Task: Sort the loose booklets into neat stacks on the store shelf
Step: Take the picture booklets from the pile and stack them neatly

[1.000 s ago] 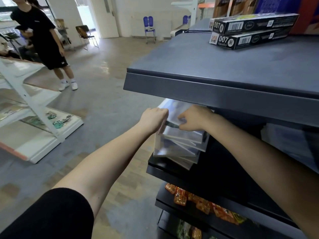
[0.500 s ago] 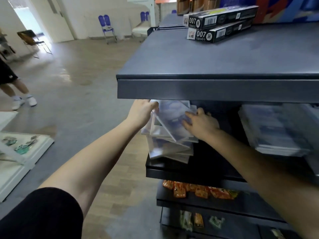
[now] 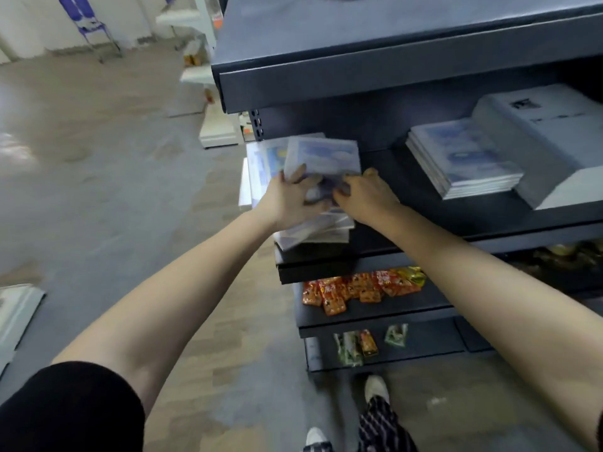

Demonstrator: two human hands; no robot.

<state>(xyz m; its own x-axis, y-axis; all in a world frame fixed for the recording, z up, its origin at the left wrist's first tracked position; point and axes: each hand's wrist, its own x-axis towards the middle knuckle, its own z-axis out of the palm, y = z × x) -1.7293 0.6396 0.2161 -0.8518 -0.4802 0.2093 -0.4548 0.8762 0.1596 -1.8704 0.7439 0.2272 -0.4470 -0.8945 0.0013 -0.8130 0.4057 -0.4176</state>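
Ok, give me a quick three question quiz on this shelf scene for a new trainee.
1. True or false: the left hand and the right hand are both on the messy pile of booklets at the left end of the shelf.
2. What lies on the level just below the booklets? A. orange snack packets B. bottles C. towels
3. Fill in: the neat stack of booklets lies to the ____ of the messy pile.
Key: 1 true; 2 A; 3 right.
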